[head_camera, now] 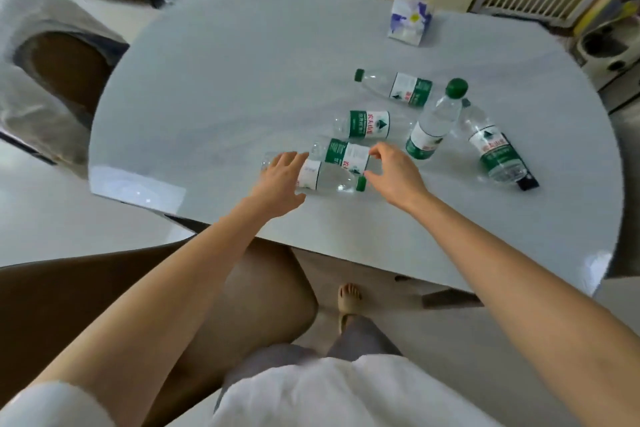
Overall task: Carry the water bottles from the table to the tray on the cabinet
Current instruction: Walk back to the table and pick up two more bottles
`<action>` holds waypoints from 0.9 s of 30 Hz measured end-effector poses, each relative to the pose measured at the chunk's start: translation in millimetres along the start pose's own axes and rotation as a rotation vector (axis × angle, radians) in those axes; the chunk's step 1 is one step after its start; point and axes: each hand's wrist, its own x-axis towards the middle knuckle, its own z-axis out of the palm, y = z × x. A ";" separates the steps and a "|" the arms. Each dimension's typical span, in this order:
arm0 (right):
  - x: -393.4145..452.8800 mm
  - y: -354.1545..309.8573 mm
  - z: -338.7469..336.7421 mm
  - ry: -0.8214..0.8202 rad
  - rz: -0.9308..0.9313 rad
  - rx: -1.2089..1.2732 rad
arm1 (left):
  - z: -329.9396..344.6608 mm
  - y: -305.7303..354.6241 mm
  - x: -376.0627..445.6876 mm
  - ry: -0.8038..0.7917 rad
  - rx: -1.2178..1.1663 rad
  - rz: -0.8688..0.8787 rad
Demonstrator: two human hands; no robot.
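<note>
- My left hand [282, 180] lies spread on the nearest bottle [325, 178], lying crosswise near the table [207, 87] edge, cap right
- My right hand [393, 173] hovers wide by that cap
- Beyond, three more lie flat; one bottle [434, 121] stands

Left half of the table [194, 80] lies bare; bottles [369, 124] crowd the right (one upright [434, 121])

Tissue pack [411, 19], prob.; chairs [62, 73].
</note>
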 end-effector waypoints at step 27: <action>65.0 28.9 42.1 -0.453 -0.405 -0.542 | 26.0 -92.2 -10.6 -0.161 -0.085 -0.327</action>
